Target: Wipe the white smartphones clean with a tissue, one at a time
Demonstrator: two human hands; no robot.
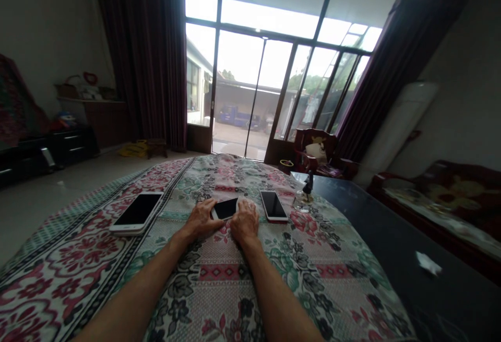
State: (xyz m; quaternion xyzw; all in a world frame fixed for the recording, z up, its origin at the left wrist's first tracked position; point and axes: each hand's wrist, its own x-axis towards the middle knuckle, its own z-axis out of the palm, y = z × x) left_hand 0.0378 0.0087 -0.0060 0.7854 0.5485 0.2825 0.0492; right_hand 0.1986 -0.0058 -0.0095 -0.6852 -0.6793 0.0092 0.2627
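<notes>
Floral cloth (219,279) in pink, green and black covers the table in front of me, and both my bare forearms stretch forward across it. My left hand (200,220) and right hand (245,222) lie palm down on the cloth, close together, with a black phone (226,208) lying flat, screen up, between them. My left fingers touch its left end and my right fingers touch its right end; both hands are loosely spread, not closed around it. A white phone (136,212) lies well to the left, screen dark. A red-edged phone (274,206) lies just right of my right hand. Beyond it, a small dark figurine (307,188) stands at the cloth's edge beside a dark tabletop (391,237). Tall glass doors (254,86) fill the far wall.
</notes>
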